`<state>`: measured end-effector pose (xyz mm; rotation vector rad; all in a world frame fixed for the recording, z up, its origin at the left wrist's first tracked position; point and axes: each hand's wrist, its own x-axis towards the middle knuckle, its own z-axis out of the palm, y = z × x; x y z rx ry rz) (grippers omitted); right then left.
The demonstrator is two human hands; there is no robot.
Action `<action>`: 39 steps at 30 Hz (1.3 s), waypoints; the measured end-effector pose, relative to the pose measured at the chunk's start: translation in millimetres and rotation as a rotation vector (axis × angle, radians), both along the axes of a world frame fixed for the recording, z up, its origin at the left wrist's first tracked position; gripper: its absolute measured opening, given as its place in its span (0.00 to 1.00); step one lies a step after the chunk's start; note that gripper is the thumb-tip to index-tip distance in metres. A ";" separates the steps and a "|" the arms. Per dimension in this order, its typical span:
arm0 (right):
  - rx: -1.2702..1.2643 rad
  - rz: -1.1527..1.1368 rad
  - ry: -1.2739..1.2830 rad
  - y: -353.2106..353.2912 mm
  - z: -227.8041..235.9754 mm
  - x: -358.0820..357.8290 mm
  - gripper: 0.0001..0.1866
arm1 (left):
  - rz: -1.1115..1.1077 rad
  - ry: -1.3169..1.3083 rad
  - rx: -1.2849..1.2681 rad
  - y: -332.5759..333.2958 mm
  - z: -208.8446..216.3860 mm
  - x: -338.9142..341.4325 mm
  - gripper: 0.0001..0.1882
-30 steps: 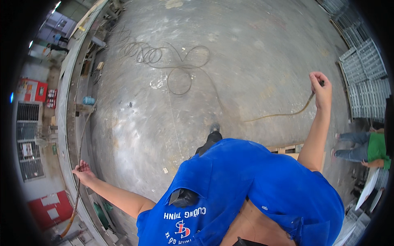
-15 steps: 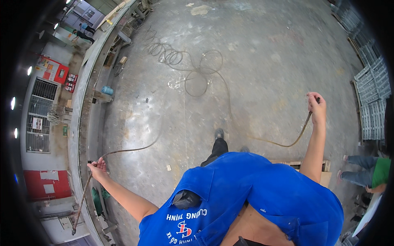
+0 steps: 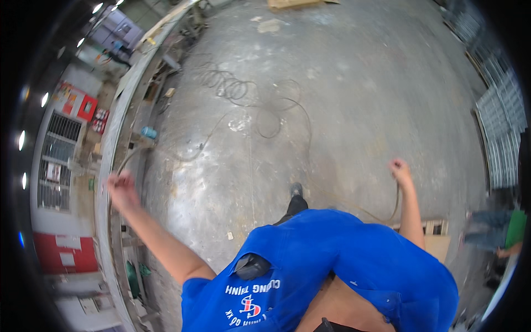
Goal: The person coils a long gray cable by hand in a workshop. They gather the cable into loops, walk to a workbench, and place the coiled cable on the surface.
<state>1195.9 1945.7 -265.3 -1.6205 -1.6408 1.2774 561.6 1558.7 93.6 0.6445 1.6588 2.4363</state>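
Observation:
A long thin brownish-grey hose (image 3: 307, 130) lies in loose loops on the concrete floor, and a length of it rises to each of my hands. My left hand (image 3: 123, 191), smeared by motion, is closed round the hose over the long bench at the left. From its top the hose arcs forward and down to the floor. My right hand (image 3: 401, 170), held out to the right, is closed on another part, which hangs below the fist and curves back toward my feet. The hose's tip at my left hand cannot be made out.
The long bench (image 3: 118, 122) runs along the left, with a blue container (image 3: 149, 132) beside it. Metal racks (image 3: 500, 133) stand at the right, near a person in a green top (image 3: 515, 229). A wooden pallet (image 3: 435, 227) is by my right arm, and cardboard (image 3: 293, 4) lies far ahead.
My left hand has swung forward, and the hose by it now arcs ahead of it instead of trailing behind. My right hand has dropped nearer to me and inward, still holding the hose.

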 end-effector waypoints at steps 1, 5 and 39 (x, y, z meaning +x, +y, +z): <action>-0.024 0.087 0.002 -10.7 -17.6 -12.5 0.08 | -0.051 -0.011 -0.030 28.9 3.2 1.8 0.14; -0.044 0.318 -0.108 -49.5 -65.9 -65.1 0.09 | -0.505 0.299 -0.119 155.2 4.6 41.8 0.20; 1.059 0.244 -0.314 -68.3 389.4 -151.1 0.17 | -0.811 1.099 -1.245 267.4 -90.0 242.8 0.19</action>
